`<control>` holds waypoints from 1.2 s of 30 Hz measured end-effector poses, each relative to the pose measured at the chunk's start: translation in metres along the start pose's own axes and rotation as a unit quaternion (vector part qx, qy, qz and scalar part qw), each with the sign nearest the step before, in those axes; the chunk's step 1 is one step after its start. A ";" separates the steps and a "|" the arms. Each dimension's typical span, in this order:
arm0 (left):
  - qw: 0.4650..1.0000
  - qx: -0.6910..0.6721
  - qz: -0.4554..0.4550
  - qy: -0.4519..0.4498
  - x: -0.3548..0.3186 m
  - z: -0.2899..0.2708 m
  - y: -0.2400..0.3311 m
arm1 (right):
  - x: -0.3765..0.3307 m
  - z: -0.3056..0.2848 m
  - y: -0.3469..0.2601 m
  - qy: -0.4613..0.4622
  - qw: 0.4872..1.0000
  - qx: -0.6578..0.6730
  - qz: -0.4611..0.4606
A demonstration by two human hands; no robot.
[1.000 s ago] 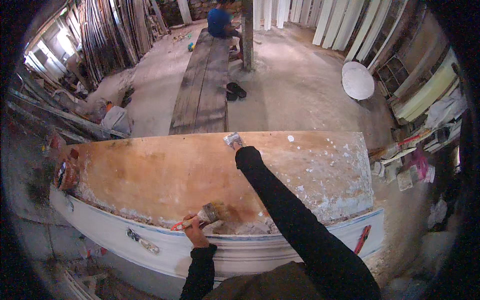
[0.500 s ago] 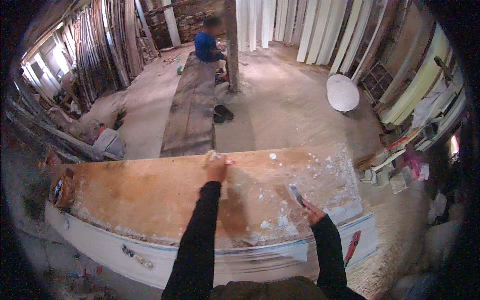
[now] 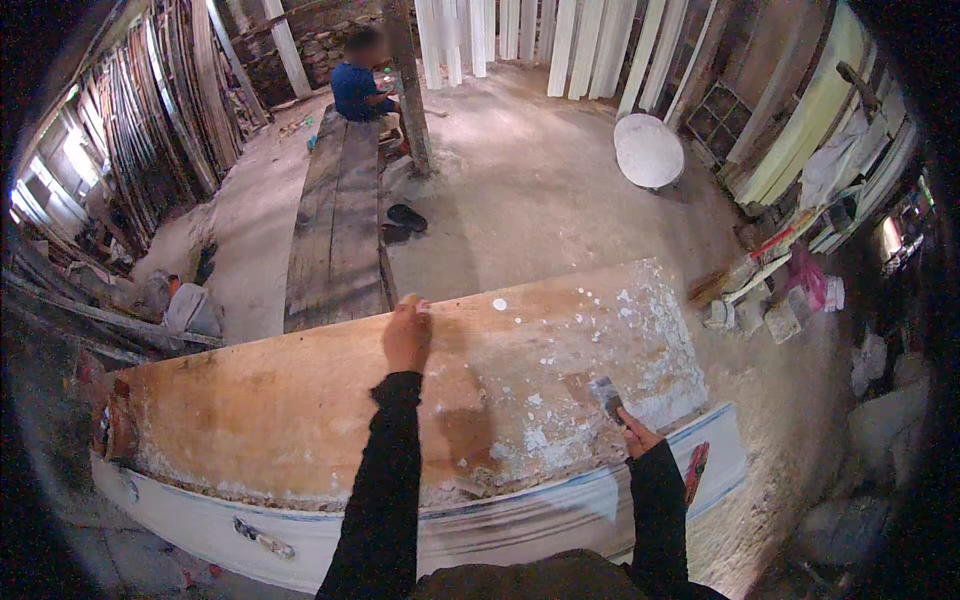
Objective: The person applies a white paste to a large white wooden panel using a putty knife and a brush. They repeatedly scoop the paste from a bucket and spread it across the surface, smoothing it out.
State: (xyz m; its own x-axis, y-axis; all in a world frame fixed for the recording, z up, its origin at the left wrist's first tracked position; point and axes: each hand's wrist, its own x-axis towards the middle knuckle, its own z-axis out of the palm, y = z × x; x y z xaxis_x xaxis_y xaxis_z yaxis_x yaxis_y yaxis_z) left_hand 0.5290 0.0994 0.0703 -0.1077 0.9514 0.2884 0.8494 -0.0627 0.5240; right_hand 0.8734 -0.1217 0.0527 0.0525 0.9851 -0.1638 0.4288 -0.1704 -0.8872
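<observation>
Across the far edge of the long brown wooden panel [image 3: 290,410], patched with white filler, my left hand [image 3: 407,335] lies palm down, fingers curled over that edge and gripping it. My right hand [image 3: 636,436] is near the panel's right end, close to its near edge, closed around the handle of one flat metal putty knife [image 3: 606,398] whose blade rests on the white-speckled surface. Both my arms are in black sleeves. One white moulded rail [image 3: 250,530] with a small metal handle runs along the panel's near side. Beyond the far edge, one long grey plank bench [image 3: 335,230] stretches away across the concrete floor, with two dark sandals [image 3: 400,222] just beside it. At the bench's far end sits one person in a blue shirt [image 3: 355,88]. One round white tabletop [image 3: 648,150] stands well apart to the right.
</observation>
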 end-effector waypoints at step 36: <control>0.905 -0.416 0.020 -0.085 -0.165 0.031 0.073 | -0.050 0.013 -0.094 -0.021 0.994 -0.101 -0.035</control>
State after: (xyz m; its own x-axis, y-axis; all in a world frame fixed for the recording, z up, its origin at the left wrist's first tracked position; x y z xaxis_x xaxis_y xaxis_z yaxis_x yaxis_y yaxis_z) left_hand 0.6251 -0.0530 0.0364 0.0559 0.9717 0.2294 0.1594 -0.2355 0.9587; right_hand 0.8191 -0.1554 0.1391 -0.0204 0.9917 -0.1269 0.6034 -0.0890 -0.7925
